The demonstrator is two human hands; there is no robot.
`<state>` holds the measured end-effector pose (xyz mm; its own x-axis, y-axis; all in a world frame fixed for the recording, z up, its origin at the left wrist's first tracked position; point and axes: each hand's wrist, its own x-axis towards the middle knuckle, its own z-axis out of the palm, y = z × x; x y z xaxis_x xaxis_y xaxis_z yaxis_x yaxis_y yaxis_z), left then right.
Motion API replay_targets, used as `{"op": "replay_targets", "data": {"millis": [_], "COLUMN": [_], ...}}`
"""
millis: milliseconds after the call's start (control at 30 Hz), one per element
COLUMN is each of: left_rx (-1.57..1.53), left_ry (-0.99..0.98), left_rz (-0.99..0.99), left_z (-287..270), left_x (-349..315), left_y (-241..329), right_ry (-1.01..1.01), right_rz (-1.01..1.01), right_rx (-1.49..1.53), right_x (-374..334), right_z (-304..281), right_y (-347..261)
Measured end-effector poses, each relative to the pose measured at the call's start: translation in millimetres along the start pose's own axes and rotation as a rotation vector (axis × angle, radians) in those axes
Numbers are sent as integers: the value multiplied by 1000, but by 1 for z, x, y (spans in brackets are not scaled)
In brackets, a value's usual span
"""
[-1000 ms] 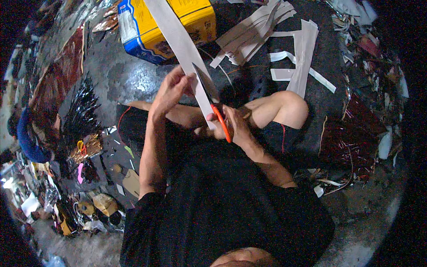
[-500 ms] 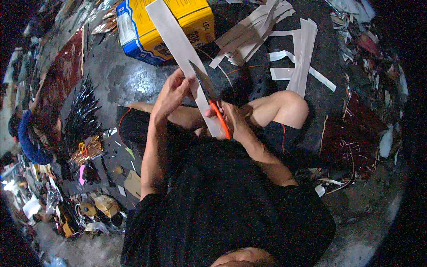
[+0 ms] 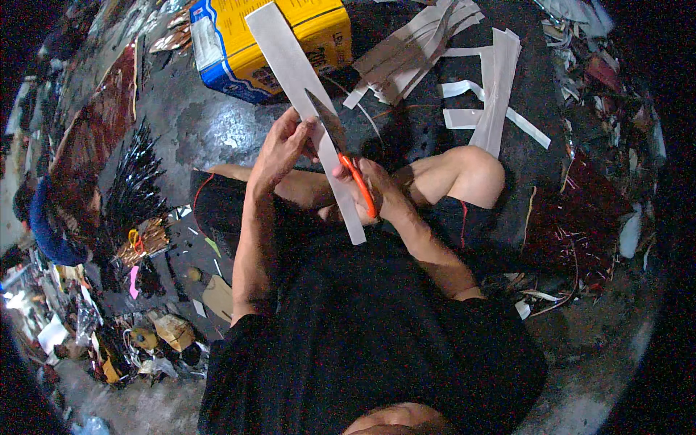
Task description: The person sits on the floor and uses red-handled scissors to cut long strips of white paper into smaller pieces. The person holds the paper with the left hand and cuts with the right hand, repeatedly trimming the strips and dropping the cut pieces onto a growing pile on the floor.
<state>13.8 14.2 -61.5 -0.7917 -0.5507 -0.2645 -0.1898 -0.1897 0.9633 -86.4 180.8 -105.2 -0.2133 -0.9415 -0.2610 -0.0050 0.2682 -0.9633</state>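
At the fingertips of the left hand [image 3: 278, 154], a pale strip [image 3: 286, 61] with orange-handled scissors [image 3: 343, 158] along it

Left thumb and fingertips are pinched together on the strip's left edge. The right hand [image 3: 375, 185] has its fingers closed around the scissors' handles, the blade tips just past the left fingertips; whether the blades are parted cannot be told. The strip's lower end runs past the right fingers to the black shirt [image 3: 362, 312]. Crossed legs [image 3: 446, 174] lie below both hands, blocking the way down. Left of the left fingers, room runs over the grey floor [image 3: 217, 138] to black bristles [image 3: 134, 177]. Beyond the fingertips, a yellow-and-blue box [image 3: 235, 51] stands behind the strip's upper end; contact is unclear. Farther out, right of the fingers, lie a fan of cut strips [image 3: 413, 54], another bundle [image 3: 495, 94], then heaped scraps [image 3: 602, 72].
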Motion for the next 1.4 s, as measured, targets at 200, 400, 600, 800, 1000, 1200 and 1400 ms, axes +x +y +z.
{"op": "replay_targets", "data": {"millis": [200, 400, 600, 800, 1000, 1200, 1400], "left_rx": [-196, -35, -39, -104, 73, -132, 101], "left_ry": [-4, 24, -15, 60, 9, -24, 62], "left_rz": [-83, 78, 37, 43, 101, 32, 215], "left_z": [-12, -6, 3, -20, 0, -8, -2], "left_x": [11, 15, 16, 25, 13, 11, 8], "left_y": [-1, 15, 12, 22, 58, 58, 90], "right_ry": [83, 231, 153, 61, 164, 153, 278], "right_rz": [-312, -309, -103, -3, -281, -424, -592], "right_rx": [-282, -182, -13, 313, 0, 10, -68], "right_x": [-3, 2, 13, -3, 12, 3, -4], "right_z": [-2, 5, 0, -5, -6, -5, -3], "right_y": [-7, 4, -34, -60, -27, -60, -38]}}
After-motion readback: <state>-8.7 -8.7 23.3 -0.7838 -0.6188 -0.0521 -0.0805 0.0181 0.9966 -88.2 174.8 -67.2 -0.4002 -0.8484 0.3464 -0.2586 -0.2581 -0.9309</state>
